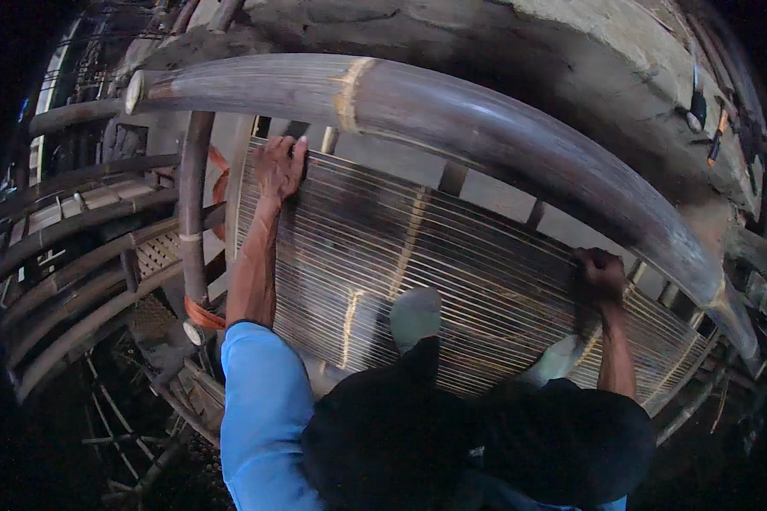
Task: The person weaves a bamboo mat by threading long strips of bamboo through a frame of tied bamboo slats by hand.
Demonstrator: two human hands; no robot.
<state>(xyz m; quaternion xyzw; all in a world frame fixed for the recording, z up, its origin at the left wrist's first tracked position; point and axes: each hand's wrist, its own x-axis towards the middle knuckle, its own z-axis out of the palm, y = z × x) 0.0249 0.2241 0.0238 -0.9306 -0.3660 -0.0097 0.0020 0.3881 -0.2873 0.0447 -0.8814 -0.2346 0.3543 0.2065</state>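
Note:
A panel of narrow, dark bamboo slats (486, 264) with paler node bands lies beneath me, part of a bamboo seat frame. At its far left corner my left hand (277, 166) has its fingers bent over the edge. My right hand (602, 274) is closed on the far edge further right, its fingertips hidden. Just beyond both hands runs a thick bamboo pole (486, 111), apart from them. My feet, in pale coverings, rest on the slats: the left foot (416, 315) near the middle, the right foot (554, 359) nearer my right arm.
An upright bamboo post (193, 204) stands left of the panel, with an orange strip (203, 315) tied low on it. More bamboo furniture (102, 230) is stacked further left. A rough concrete ledge (605, 43) at the far right carries a black-handled tool (698, 109) and an orange-and-black tool (717, 136).

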